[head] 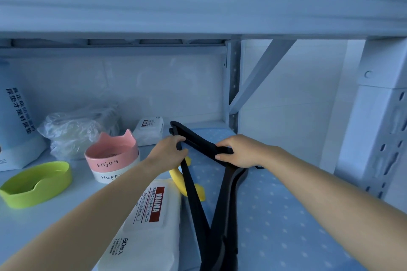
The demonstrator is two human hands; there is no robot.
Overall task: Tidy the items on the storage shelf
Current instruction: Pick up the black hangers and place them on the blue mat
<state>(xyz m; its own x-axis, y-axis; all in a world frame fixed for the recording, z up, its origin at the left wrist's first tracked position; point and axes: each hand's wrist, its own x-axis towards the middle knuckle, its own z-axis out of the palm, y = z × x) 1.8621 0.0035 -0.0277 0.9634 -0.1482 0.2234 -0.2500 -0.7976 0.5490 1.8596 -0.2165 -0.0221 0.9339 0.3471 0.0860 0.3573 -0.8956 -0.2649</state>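
Hangers, two black ones stacked, gripped by both hands: left hand and right hand

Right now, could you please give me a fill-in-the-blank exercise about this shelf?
1. The left hand and the right hand both grip hangers whose colour is ____.
2. The pink bowl is stacked on a white bowl marked ____.
3. The green bowl lies to the pink bowl's ____.
4. The wipes pack shows the brand ____.
Missing words: black; Happy; left; KOJIMA.
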